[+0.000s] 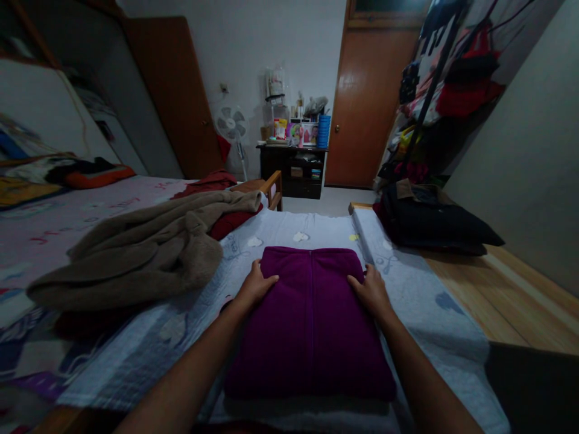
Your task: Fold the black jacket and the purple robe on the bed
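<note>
A folded purple zip jacket (pixel 289 325) lies flat in front of me on a pale patterned bed sheet (pixel 407 313), its zipper running down the middle. My left hand (pixel 257 283) grips the jacket's upper left edge, thumb on top and fingers around the side. On the opposite edge, my right hand (pixel 371 289) holds it the same way, with the thumb pressed on the cloth. The fingertips under the edges are hidden.
A brown fleece garment (pixel 149 247) lies in a heap to the left. At the right, a stack of dark folded clothes (pixel 434 220) rests by a wooden ledge (pixel 506 295). Farther back stand a fan (pixel 232 123), a black cabinet (pixel 289 172) and a wooden door (pixel 362 108).
</note>
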`<state>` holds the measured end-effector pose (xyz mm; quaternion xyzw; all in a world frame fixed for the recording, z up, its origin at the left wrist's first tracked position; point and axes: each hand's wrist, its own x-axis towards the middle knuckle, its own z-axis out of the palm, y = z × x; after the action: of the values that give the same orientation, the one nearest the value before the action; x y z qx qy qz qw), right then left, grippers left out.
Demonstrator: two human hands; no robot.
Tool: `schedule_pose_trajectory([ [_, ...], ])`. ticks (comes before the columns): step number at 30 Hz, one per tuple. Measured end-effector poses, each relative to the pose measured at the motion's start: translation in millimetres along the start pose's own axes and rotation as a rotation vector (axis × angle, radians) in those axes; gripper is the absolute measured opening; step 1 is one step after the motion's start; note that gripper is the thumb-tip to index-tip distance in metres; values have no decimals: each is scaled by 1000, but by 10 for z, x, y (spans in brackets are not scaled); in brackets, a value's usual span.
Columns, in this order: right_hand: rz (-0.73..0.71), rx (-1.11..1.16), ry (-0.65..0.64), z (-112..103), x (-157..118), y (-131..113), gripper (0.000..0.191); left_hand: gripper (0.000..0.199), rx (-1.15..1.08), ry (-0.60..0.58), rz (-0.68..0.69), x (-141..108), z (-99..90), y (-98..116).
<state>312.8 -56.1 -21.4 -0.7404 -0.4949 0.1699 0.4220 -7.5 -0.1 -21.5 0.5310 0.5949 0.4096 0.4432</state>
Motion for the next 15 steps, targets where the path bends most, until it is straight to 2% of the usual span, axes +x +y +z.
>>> schedule_pose_trajectory([
  [2,-127,-118,39,-28,-47,-140,61,86,372,136,156,-105,41,166],
  [3,-196,-195,19,-28,-73,-233,58,83,545,172,234,-175,88,263],
  [4,-261,-280,-24,-14,-98,-337,54,76,682,158,295,-251,154,360],
  [7,-396,-499,-201,105,-164,-641,51,64,974,-44,364,-455,431,588],
  [10,-384,-619,-315,288,-200,-800,52,60,1101,-167,363,-527,711,642],
  [13,-322,-673,-308,448,-221,-748,54,61,1142,-171,314,-474,879,530],
  [15,-308,-697,-274,519,-240,-644,55,62,1152,-144,335,-422,924,413],
])
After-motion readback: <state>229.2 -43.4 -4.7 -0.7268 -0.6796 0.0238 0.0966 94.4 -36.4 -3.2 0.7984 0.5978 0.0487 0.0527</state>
